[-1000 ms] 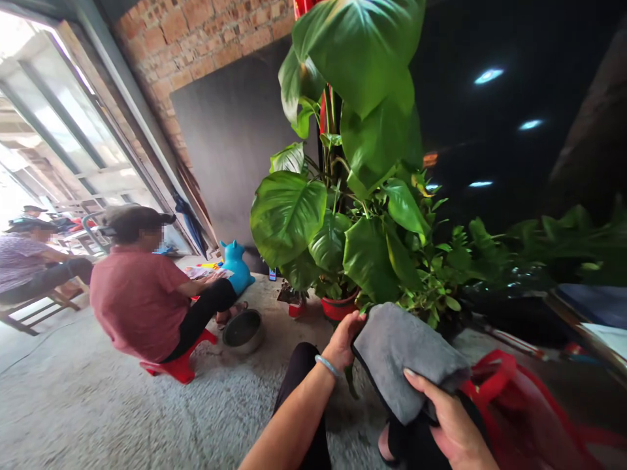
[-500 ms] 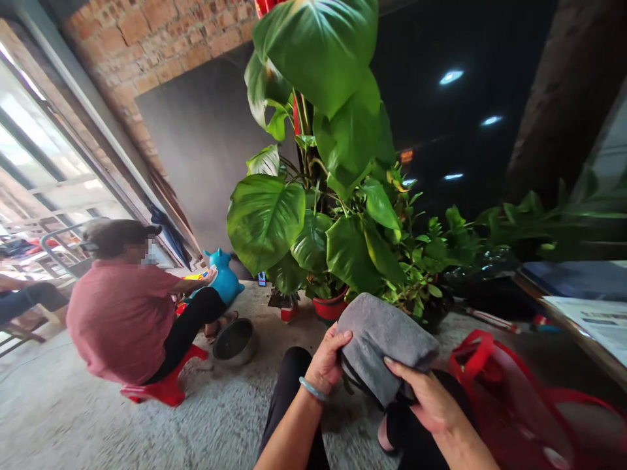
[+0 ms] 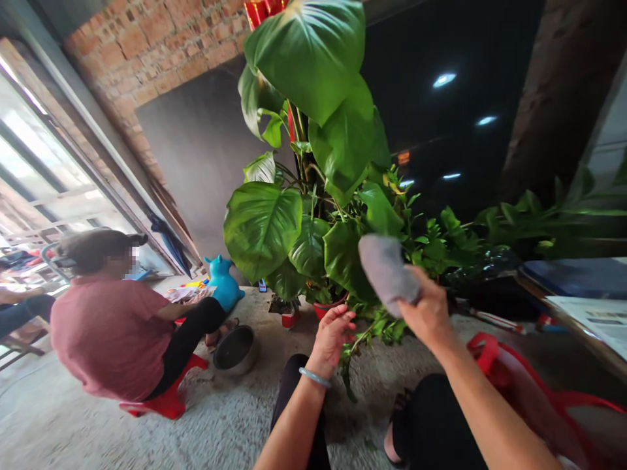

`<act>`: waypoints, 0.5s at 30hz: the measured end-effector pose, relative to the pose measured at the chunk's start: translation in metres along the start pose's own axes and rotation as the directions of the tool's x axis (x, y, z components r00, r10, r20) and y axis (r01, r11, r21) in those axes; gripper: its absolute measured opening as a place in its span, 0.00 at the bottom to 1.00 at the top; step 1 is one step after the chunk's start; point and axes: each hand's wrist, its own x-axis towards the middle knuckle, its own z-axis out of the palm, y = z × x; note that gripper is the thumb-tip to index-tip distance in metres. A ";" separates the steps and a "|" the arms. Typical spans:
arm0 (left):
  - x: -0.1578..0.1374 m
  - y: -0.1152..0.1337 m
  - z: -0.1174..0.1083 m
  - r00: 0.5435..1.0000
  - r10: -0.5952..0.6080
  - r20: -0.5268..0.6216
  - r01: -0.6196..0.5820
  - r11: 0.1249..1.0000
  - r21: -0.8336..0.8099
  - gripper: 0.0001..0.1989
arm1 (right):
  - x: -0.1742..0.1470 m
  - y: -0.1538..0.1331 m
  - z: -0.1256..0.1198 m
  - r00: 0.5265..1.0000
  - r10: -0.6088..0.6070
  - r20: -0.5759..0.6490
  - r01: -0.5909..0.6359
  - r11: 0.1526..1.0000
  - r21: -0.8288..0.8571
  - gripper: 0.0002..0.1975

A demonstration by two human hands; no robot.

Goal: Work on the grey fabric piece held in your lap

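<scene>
A folded grey cloth [image 3: 392, 274], blurred by motion, is held up in front of the lower leaves of a big potted plant [image 3: 267, 228]. My right hand [image 3: 431, 313] is closed around its lower right end. My left hand [image 3: 333, 339], with a pale bangle at the wrist, is lower and to the left, apart from the cloth. Its fingers are loosely curled with gaps between them, and nothing shows in them. Just right of that hand hangs a drooping leafy stem [image 3: 365, 336]; whether they touch is unclear. The plant's red pot [image 3: 326, 308] is partly visible behind the hand.
A person in a pink shirt [image 3: 105, 333] sits at left on a red stool [image 3: 169, 405], beside a metal basin [image 3: 236, 349] and a blue animal-shaped toy [image 3: 223, 284]. A red bag [image 3: 548, 398] lies at right, below a table with papers [image 3: 595, 313].
My left hand has let go of the grey cloth. My right hand has lifted it up toward the leaves, and it looks more bunched. The seated person has leaned slightly left.
</scene>
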 end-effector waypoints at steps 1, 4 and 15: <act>0.004 -0.005 -0.007 1.000 0.007 -0.018 -0.007 1.000 0.004 0.25 | -0.015 0.009 -0.001 0.994 0.025 0.104 -0.020 0.999 -0.042 0.18; 0.022 -0.011 -0.020 0.997 0.026 -0.078 -0.026 1.000 -0.001 0.23 | -0.052 0.029 -0.014 0.960 0.130 0.247 -0.125 0.991 -0.038 0.17; 0.088 0.013 0.035 0.987 0.121 -0.103 -0.115 0.991 0.061 0.16 | 0.019 -0.008 0.005 0.988 -0.152 -0.017 0.139 0.937 -0.321 0.19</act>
